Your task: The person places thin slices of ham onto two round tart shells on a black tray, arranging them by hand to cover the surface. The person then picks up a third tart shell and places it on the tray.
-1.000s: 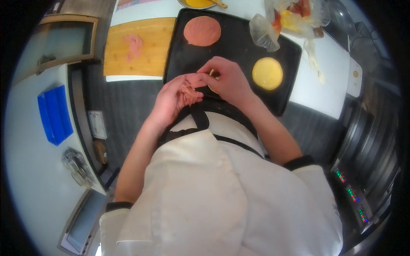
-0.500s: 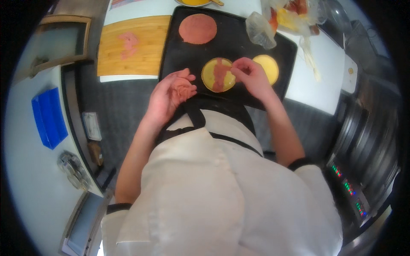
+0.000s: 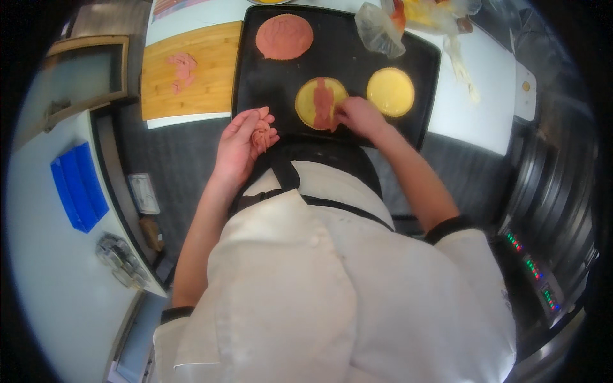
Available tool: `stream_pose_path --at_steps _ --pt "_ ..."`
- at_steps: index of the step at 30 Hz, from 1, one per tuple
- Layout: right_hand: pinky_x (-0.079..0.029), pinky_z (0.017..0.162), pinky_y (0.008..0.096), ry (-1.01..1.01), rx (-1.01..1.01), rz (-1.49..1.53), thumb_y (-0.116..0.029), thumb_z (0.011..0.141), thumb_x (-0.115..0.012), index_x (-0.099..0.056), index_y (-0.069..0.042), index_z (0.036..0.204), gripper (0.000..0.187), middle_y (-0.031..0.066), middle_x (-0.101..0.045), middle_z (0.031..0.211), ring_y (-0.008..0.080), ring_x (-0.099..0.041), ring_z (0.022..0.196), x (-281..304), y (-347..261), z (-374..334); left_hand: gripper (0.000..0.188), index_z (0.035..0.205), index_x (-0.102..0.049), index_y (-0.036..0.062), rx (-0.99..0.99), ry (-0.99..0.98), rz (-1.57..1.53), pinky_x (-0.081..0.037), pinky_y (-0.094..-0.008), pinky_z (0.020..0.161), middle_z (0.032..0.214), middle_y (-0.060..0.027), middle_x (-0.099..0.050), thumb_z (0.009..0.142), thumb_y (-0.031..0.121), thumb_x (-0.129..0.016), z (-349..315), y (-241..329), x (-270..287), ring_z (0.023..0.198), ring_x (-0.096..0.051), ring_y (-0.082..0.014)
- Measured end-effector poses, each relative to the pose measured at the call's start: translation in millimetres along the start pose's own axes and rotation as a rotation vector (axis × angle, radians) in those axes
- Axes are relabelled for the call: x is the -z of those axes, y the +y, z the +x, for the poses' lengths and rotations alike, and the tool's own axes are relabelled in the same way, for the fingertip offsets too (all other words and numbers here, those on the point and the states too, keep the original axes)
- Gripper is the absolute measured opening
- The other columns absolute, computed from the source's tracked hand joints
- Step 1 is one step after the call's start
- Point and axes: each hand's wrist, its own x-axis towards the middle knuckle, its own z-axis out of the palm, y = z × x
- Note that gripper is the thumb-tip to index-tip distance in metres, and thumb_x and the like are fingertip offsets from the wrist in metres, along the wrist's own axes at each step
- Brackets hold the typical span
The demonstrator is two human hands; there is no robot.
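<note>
Nearest, the left grip (image 3: pixel 242 142) curls round a loose bunch of thin pink slices (image 3: pixel 262 135); they look light, limp and moist, likely to cling together and tear if tugged, so a single slice is best peeled off by its edge between thumb and fingertip. The right grip (image 3: pixel 359 117) has its fingertips bunched together at the right edge of a half-covered round (image 3: pixel 306 105); whether they pinch a slice cannot be told. That round, just left of the right grip, is a yellow disc with a finely toothed rim, crossed by overlapping pink strips (image 3: pixel 324 102); its rim would probably crumble if squeezed hard. Ahead and right of the right grip, a bare yellow round (image 3: pixel 391 91) looks smooth and glossy on the same black, rigid tray (image 3: pixel 268 83). Ahead and left of the left grip, pink scraps (image 3: pixel 184 67) lie on a wood-grained board (image 3: pixel 214 70). Farthest ahead of the two hands are a pink-topped round (image 3: pixel 285 37) and a crumpled, clear plastic bag (image 3: pixel 380 30).
</note>
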Motion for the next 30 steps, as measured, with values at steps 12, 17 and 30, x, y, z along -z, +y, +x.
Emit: stream_pose_path --at_steps 12,17,30 --pt "-0.055 0.079 0.0485 0.047 0.019 -0.061 -0.025 0.088 -0.071 -0.073 -0.009 0.096 0.018 0.0137 -0.072 0.095 0.0369 -0.069 0.093 -2.3 2.3 13.2 0.030 0.127 -0.064 0.0054 0.010 0.016 0.025 -0.059 -0.0341 0.089 0.110 -0.0043 -0.068 0.107 0.027 -0.058 -7.7 -0.2 -1.6 0.091 -0.067 -0.0136" --pt "-0.056 0.077 0.0476 0.107 -0.101 -0.147 -0.031 0.089 -0.070 -0.072 -0.009 0.095 0.023 0.0124 -0.072 0.093 0.0356 -0.070 0.092 0.1 -2.8 14.1 0.027 0.125 -0.065 0.0050 0.017 0.003 0.029 -0.059 -0.0335 0.088 0.107 -0.0046 -0.069 0.106 0.023 -0.060 -5.2 -2.6 2.0 0.089 -0.067 -0.0134" --pt "-0.052 0.076 0.0240 -0.008 0.176 0.985 -0.028 0.101 -0.068 -0.071 -0.004 0.113 0.027 -0.0001 -0.071 0.094 0.0089 -0.064 0.081 35.5 -113.9 -2.5 0.024 0.124 -0.064 0.0035 -0.014 -0.207 0.246 -0.057 -0.0263 0.080 0.105 -0.0062 -0.072 0.107 0.019 -0.058 -1.4 0.0 -6.4 0.085 -0.066 -0.0110"
